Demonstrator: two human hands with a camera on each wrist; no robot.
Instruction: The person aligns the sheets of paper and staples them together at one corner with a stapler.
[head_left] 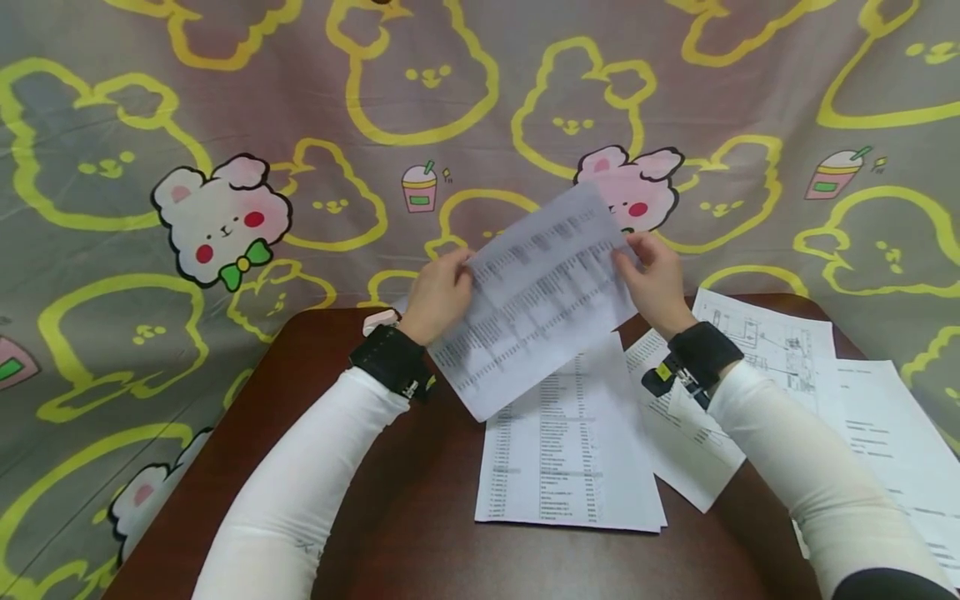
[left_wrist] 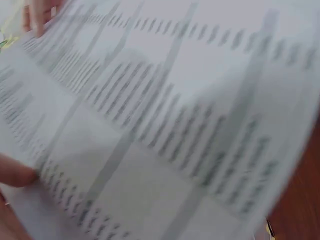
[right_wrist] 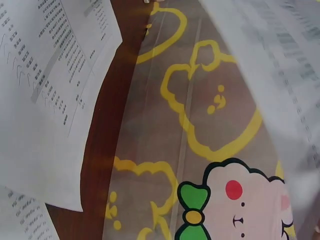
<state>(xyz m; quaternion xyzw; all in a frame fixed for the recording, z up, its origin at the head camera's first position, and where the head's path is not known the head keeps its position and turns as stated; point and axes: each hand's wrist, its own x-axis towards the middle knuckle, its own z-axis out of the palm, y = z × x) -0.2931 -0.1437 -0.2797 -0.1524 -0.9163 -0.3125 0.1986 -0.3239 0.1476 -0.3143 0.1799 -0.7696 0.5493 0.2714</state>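
Note:
Both hands hold up a printed sheet of paper (head_left: 536,333), tilted, above the table. My left hand (head_left: 437,296) pinches its left edge, and my right hand (head_left: 654,279) pinches the right edge near the upper corner. Rows of text in columns cover the sheet, which fills most of the left wrist view, blurred. Under it on the table lies a stack of printed sheets (head_left: 566,483), its upper part hidden by the raised sheet. The right wrist view shows the held sheet (right_wrist: 280,85) at the right and the stack (right_wrist: 45,120) at the left.
Right of the stack lie a partly covered printed sheet (head_left: 693,467), a sheet with a line diagram (head_left: 772,333) and another text page (head_left: 870,417), under or beside the right forearm. A small pale object (head_left: 380,320) sits behind the left wrist. A patterned curtain (head_left: 300,108) hangs behind the brown table (head_left: 405,533).

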